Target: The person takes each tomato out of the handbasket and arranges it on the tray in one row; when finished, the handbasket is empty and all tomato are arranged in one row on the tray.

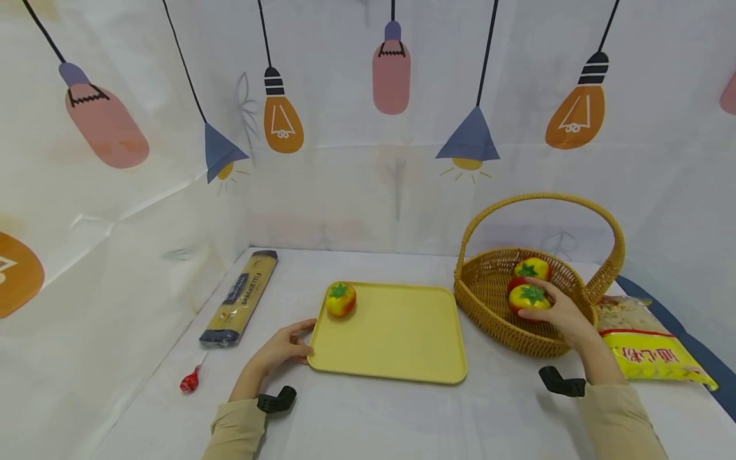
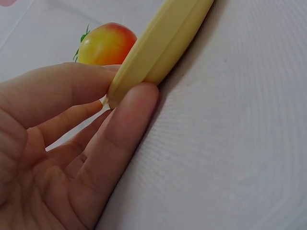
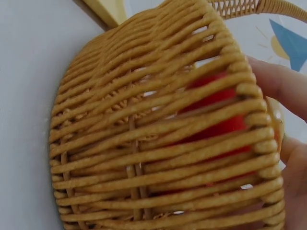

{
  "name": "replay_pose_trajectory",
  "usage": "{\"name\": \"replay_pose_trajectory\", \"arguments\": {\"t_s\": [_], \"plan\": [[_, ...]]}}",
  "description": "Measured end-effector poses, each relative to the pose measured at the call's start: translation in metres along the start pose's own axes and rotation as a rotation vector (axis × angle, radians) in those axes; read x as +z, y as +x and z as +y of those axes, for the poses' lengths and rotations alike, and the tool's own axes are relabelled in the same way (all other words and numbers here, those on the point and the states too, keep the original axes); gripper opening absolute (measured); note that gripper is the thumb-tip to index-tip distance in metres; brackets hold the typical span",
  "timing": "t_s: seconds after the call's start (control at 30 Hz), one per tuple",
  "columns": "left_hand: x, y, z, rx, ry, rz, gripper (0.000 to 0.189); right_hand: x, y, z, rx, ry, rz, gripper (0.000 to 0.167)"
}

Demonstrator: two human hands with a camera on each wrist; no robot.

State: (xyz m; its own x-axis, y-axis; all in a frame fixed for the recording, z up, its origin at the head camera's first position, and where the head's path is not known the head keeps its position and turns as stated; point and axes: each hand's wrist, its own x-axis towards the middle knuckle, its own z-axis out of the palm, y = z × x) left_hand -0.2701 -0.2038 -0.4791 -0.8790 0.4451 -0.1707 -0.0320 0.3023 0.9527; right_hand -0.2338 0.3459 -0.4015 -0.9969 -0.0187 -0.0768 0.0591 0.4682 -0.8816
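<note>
My left hand [image 1: 280, 350] pinches the left edge of a yellow rectangular tray [image 1: 397, 332], thumb on the near side in the left wrist view. On the tray's far left corner sits a red-and-yellow tomato [image 1: 341, 300] with a green star-shaped top. Inside a wicker basket [image 1: 489, 313] with a tall handle, my right hand [image 1: 566, 319] grips a similar tomato [image 1: 526, 299] between thumb and fingers. Another tomato [image 1: 535, 267] lies just behind it. The right wrist view shows red through the weave [image 3: 144, 143], with most of the held tomato hidden by the basket wall.
A spaghetti packet [image 1: 241, 300] lies at the left, with a red-wrapped lollipop [image 1: 190, 381] nearer me. Right of the basket is a yellow-and-clear food bag [image 1: 655, 348]. A white patterned sheet [image 1: 345, 191] hangs behind the white-covered table.
</note>
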Motion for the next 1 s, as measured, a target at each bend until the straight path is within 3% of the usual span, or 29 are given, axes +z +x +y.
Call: {"name": "replay_pose_trajectory", "arguments": {"t_s": [0.4, 1.0], "plan": [[0.000, 0.000, -0.002, 0.010, -0.010, -0.006, 0.072, 0.009, -0.002, -0.018, -0.025, 0.057, 0.048, 0.086], [0.001, 0.000, -0.001, 0.001, -0.004, 0.000, 0.072, 0.026, -0.002, -0.039, -0.063, 0.050, 0.085, 0.089]]}}
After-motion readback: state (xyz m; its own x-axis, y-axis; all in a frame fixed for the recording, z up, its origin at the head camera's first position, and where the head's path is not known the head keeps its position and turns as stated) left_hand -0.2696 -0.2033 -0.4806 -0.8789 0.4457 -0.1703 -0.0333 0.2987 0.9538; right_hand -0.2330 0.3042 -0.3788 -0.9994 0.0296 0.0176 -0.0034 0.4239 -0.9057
